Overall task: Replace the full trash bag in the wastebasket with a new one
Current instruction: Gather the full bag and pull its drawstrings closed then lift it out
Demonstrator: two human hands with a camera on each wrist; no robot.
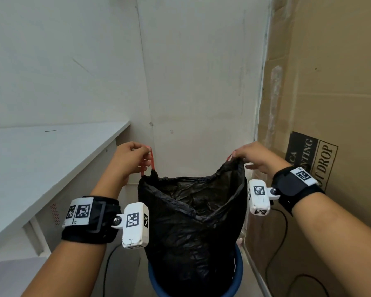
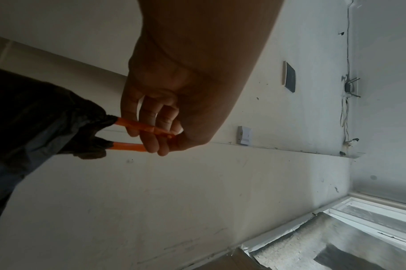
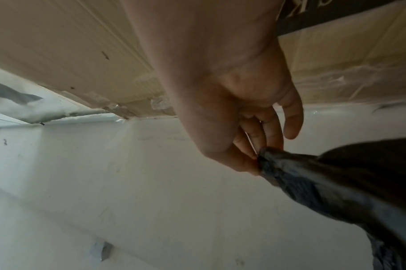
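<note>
A black trash bag [image 1: 193, 221] stands lifted partway out of a blue wastebasket [image 1: 238, 273], its mouth stretched wide between my hands. My left hand [image 1: 135, 157] grips the red drawstring loop [image 1: 151, 162] at the bag's left corner; in the left wrist view the fingers [image 2: 151, 131] curl round the orange-red drawstring [image 2: 137, 126]. My right hand [image 1: 248, 155] pinches the bag's right corner, where a bit of red drawstring [image 1: 229, 157] shows. The right wrist view has thumb and fingertips [image 3: 248, 155] pinching the gathered black plastic [image 3: 289, 173].
A white shelf or desk [image 1: 41, 168] runs along the left, close to my left forearm. A tall cardboard box [image 1: 330, 103] stands against the right side. White wall [image 1: 191, 82] is behind the bag. Black cables [image 1: 283, 243] lie on the floor by the box.
</note>
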